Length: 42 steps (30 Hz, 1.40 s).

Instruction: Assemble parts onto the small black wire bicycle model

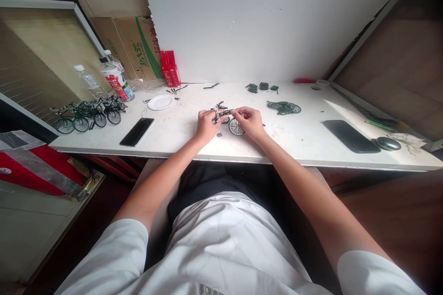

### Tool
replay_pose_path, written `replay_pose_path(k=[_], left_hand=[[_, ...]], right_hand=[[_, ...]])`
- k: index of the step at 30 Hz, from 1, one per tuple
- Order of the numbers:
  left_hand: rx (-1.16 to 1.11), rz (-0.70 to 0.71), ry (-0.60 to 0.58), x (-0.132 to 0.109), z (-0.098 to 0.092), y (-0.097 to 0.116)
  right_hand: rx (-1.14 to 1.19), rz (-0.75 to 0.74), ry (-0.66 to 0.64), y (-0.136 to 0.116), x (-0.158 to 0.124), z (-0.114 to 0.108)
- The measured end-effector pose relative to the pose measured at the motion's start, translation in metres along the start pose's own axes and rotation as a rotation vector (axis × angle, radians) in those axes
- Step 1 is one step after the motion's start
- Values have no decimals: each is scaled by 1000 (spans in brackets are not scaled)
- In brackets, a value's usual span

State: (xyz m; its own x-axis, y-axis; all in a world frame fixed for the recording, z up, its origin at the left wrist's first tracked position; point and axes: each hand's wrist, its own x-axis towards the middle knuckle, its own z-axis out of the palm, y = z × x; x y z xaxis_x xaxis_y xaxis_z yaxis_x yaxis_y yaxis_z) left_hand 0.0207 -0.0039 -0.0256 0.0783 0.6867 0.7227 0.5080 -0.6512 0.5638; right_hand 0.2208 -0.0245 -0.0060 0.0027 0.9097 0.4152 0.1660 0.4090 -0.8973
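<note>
Both my hands meet over the middle of the white table (297,140), each closed on a small model bicycle (225,114) that is partly built. My left hand (206,125) pinches its frame from the left. My right hand (249,120) grips the right end, just above a spoked wheel (236,126) that stands against the tabletop. A tiny loose part (218,134) lies on the table below my left hand.
Several finished green and black model bicycles (88,115) stand at the far left, by bottles (116,79) and a white plate (161,102). A black phone (136,131) lies left, a dark pad (350,135) and mouse (388,143) right. Green parts (284,107) and a red box (170,69) sit further back.
</note>
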Motion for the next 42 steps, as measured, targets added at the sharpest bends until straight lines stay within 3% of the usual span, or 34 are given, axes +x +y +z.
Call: replay_pose_path(k=[10,23,42], left_hand=[[32,18,-2,0,0,-3],[20,59,-86,-1,-5,8],[19,43,-108,-3,0,1]], right_hand=[[-37,-57,-8,-2,-3,2],[-19,-93,-84,3,-2,3],[-4,-126,-73,3,-3,4]])
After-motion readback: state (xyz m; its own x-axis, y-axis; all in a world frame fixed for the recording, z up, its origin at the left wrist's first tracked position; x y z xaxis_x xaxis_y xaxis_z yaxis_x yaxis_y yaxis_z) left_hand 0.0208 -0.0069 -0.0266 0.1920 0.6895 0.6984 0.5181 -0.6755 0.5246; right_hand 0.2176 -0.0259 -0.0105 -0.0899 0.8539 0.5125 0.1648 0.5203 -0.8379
